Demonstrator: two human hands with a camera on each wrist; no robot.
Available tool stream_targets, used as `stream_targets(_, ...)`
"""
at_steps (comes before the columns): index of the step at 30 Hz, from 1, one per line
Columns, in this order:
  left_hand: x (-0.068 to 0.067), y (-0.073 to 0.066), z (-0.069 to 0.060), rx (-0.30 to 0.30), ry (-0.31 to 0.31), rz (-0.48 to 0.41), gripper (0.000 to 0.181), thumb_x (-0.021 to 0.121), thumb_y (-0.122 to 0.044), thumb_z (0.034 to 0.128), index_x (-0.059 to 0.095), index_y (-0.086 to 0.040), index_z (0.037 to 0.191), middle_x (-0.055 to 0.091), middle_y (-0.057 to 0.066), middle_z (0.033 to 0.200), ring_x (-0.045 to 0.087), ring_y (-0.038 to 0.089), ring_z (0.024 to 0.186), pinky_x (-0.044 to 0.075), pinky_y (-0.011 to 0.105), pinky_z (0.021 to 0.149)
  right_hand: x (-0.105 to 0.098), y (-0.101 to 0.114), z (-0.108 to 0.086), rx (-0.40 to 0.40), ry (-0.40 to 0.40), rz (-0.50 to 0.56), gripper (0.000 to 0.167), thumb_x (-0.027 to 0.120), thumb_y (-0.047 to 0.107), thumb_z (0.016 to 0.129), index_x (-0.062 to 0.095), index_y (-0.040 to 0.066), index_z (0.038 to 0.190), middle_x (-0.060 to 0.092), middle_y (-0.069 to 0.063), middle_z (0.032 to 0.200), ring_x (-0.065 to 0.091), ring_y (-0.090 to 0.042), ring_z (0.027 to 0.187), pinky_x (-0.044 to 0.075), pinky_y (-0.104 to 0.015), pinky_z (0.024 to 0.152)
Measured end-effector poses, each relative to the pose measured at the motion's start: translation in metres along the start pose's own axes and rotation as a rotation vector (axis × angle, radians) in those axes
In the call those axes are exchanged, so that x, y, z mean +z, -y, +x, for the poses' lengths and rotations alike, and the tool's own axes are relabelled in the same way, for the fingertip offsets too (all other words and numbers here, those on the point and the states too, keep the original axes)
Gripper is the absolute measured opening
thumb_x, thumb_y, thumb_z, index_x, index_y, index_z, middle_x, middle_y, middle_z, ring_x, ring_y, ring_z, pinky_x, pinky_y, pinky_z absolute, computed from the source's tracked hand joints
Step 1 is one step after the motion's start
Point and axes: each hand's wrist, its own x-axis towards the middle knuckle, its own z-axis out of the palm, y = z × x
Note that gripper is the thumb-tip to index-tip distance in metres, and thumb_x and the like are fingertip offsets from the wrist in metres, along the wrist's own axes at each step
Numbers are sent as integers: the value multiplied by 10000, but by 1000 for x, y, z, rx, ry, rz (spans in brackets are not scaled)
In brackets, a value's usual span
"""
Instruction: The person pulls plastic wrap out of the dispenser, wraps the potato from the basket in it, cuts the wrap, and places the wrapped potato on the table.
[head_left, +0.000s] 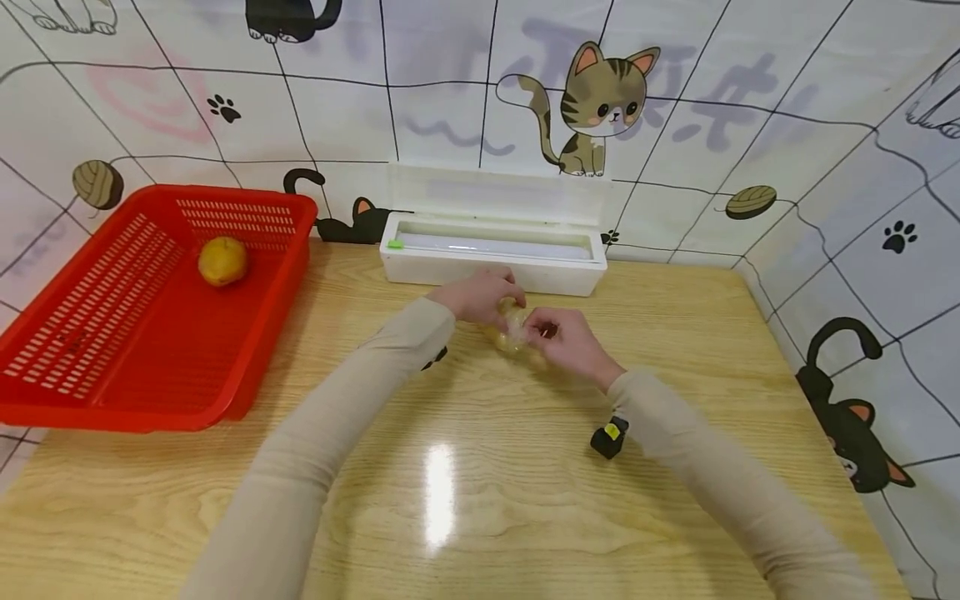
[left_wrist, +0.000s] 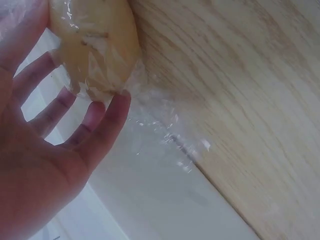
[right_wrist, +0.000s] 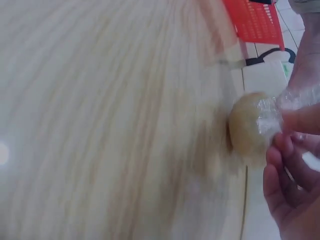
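Note:
A yellowish-brown potato, wrapped in clear cling film, is between both hands just in front of a white box. My left hand holds the potato, its curled fingertips against the film-covered end. A loose crumpled edge of film spreads past those fingers in the left wrist view. From the other side my right hand pinches gathered film between thumb and fingers. The potato's underside is hidden in the head view.
The long white cling film box stands open against the back wall, with a green piece at its left end. On the left, a red basket contains one yellow round item. A wooden table lies beneath.

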Motion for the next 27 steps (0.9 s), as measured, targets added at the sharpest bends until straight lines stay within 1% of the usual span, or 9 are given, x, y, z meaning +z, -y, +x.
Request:
stream_targets(5,3,2,0,20,-14,-5,485,732,-229,874,582,-125,1323,414,106,1351,383,309,1237,314,414,1031,5,5,0,97,-61,8,101,615,-5,838,686,44,787,610,-5,711,515,-170,682,410,-299,650)
stream_targets(9,4,4,-1,25,4,-21,613,762,-277,812,551,-118,1365,385,119,1380,344,333,1237,321,437,1015,5,11,2,193,-68,9,71,641,40,838,687,23,786,605,-20,706,507,-175,683,406,-304,653)
stream_targets(13,5,5,-2,46,22,-14,748,793,-401,764,519,-101,1392,369,137,1381,312,341,1234,305,455,1017,5,12,4,252,-83,7,81,666,60,832,688,-2,786,623,-37,705,521,-172,678,421,-298,640)
stream_targets(15,6,5,-2,66,3,-10,720,781,-411,782,536,-89,1377,385,149,1367,328,333,1230,301,448,1020,4,12,3,264,-77,7,89,671,70,832,697,-4,791,639,-41,710,538,-173,676,434,-299,635)
stream_targets(18,7,6,-1,81,-27,-31,629,758,-368,826,565,-84,1353,406,146,1354,348,320,1217,318,428,1007,1,12,2,266,-32,4,122,661,105,850,714,0,817,660,-44,740,564,-174,694,452,-302,649)
stream_targets(20,8,7,0,92,-45,-36,567,744,-320,849,582,-82,1337,422,145,1345,362,314,1214,316,417,1008,-3,12,1,250,18,-10,154,636,141,875,721,15,852,671,-33,773,580,-166,717,461,-302,665)
stream_targets(23,9,8,1,93,-50,-55,537,747,-281,854,590,-93,1332,428,131,1335,363,304,1204,318,404,1001,-8,13,1,157,60,-32,147,614,130,915,709,18,902,677,-43,830,603,-170,771,492,-316,695)
stream_targets(25,9,8,2,97,-55,-58,524,749,-262,853,596,-88,1324,434,129,1331,364,298,1207,311,404,1008,-11,14,2,68,52,-52,107,615,92,927,689,15,919,673,-61,853,612,-188,789,510,-338,692)
stream_targets(27,10,8,2,99,-59,-64,512,750,-250,853,603,-82,1314,437,128,1334,359,294,1218,301,406,1020,-10,14,3,-9,17,-66,60,625,41,920,667,-2,925,668,-89,870,617,-211,801,526,-355,688)
